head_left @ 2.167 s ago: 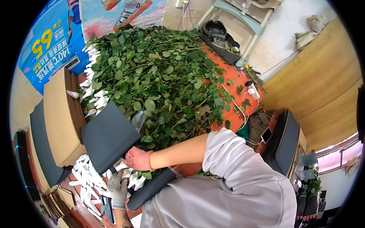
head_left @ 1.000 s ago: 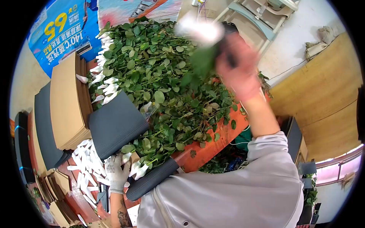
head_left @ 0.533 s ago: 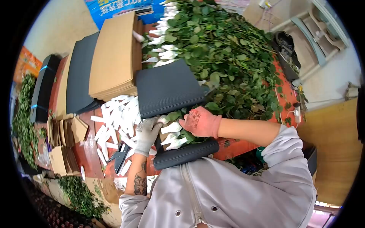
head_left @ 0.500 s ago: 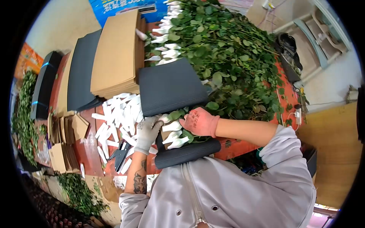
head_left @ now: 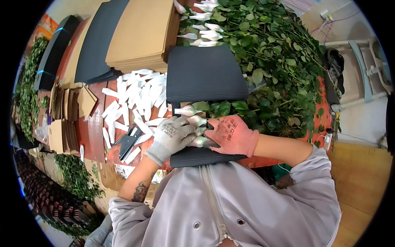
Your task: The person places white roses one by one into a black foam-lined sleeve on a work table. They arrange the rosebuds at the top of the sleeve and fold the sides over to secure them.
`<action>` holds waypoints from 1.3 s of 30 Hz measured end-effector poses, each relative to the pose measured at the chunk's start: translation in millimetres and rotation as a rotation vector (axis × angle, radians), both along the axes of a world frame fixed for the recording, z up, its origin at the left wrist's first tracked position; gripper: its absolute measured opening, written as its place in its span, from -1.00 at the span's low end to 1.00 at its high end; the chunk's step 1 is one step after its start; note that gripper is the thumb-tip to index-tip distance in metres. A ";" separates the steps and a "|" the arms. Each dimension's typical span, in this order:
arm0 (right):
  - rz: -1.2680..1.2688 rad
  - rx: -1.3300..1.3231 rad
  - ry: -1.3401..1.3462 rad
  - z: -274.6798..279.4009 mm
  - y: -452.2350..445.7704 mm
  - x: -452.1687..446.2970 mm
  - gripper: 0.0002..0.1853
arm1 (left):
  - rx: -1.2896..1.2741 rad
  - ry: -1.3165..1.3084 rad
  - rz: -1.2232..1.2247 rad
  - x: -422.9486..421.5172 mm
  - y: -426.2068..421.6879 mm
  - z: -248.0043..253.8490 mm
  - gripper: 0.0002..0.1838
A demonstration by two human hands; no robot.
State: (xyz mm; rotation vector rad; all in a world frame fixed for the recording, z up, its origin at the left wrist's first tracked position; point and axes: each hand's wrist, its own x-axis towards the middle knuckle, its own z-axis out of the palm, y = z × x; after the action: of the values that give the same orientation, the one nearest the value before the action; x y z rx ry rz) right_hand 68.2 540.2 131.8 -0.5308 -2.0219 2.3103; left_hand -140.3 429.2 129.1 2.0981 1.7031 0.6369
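Note:
Several rose buds [head_left: 187,110] in white net sleeves lie in a row between two black corrugated sheet parts, the far panel [head_left: 205,74] and the near rolled edge [head_left: 205,158]. My left hand [head_left: 172,136], in a grey glove, is closed with its fingertips on the sleeved ends of the nearer buds. From the other side my right hand [head_left: 232,136], in a pink-red glove with dark fingertips, curls over the same buds. The hands nearly meet, and their fingers partly hide the buds. Green leaves [head_left: 224,108] spread rightward from the row.
White sleeves [head_left: 135,92] lie loose left of the panel, beside a black stapler [head_left: 128,146]. Stacked brown cardboard [head_left: 140,35] and black sheets [head_left: 101,41] stand behind. Leafy stems [head_left: 279,61] cover the table's right side; small cardboard pieces [head_left: 66,103] sit far left.
Both hands have moved nearer my body along the row, onto the closer buds. The farther buds are now uncovered. The camera view has shifted, too.

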 end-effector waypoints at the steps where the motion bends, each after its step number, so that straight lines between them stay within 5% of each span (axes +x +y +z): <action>1: 0.099 0.497 -0.041 17.1 0.1 -5.6 -0.72 | -0.007 -0.002 0.010 -1.1 1.4 -0.9 -0.75; 3: 0.694 1.206 -0.535 47.9 -0.3 -23.5 -0.72 | -0.039 -0.050 -0.065 -3.1 4.9 -2.9 -0.72; 4: 0.579 1.297 -0.343 31.5 -0.2 -14.0 -0.74 | -0.029 -0.001 -0.063 -3.5 4.2 -3.7 -0.71; 9: 0.564 1.432 -0.193 0.9 -4.8 -11.4 -0.87 | 0.052 0.038 -0.115 -8.7 -1.5 -6.7 -0.64; 11: 0.282 1.508 0.192 -15.0 -8.0 -6.7 -0.91 | 0.197 0.069 -0.171 -6.0 6.0 1.2 -0.70; 13: 0.434 1.417 -0.149 -20.2 -21.1 -24.0 -0.82 | 0.190 0.058 -0.196 -11.6 11.5 -7.5 -0.78; 16: 0.272 1.282 -0.007 -42.2 -24.5 -38.4 -0.76 | 0.066 0.037 -0.128 -9.0 5.0 -11.9 -0.79; 17: 0.544 1.433 -0.151 -15.7 -23.5 -42.2 -0.72 | 0.096 0.077 -0.140 -15.1 1.1 -16.0 -0.79; 19: 0.520 1.491 -0.166 -34.7 -28.0 -49.5 -0.53 | 0.310 0.204 -0.168 -2.8 -5.1 7.8 -0.78; 28: 0.481 1.405 -0.211 -13.3 -19.8 -37.5 -0.77 | -0.238 0.059 -0.133 -20.0 -24.8 -17.5 -0.79; 30: 0.299 1.466 -0.010 -39.9 -18.7 -35.5 -0.79 | -0.301 0.030 -0.122 -30.2 -25.3 -29.9 -0.80; 33: 0.512 1.348 -0.035 -62.0 -36.6 -43.3 -0.89 | -0.073 0.208 -0.097 -9.4 -32.5 0.5 -0.78; 34: 0.568 1.367 0.056 -55.3 -34.5 -35.5 -0.88 | -0.293 0.349 -0.073 -9.0 -42.5 -1.3 -0.76; 35: 0.395 1.342 0.037 -56.0 -33.9 -19.8 -0.85 | -0.212 0.304 -0.150 -11.7 -38.9 -7.3 -0.77; 36: 0.452 1.319 0.114 -48.8 -31.1 -14.7 -0.85 | -0.145 0.283 -0.177 -7.3 -26.1 0.1 -0.80; 39: 0.555 1.325 -0.223 -13.9 0.1 -34.8 -0.80 | -0.169 0.137 -0.161 -32.6 -9.4 -17.0 -0.88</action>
State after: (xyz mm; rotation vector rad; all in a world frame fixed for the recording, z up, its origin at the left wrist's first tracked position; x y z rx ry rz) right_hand 33.3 540.3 117.9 -0.1054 -3.3861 0.5076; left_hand -172.9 419.8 112.0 2.1711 1.5759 0.2972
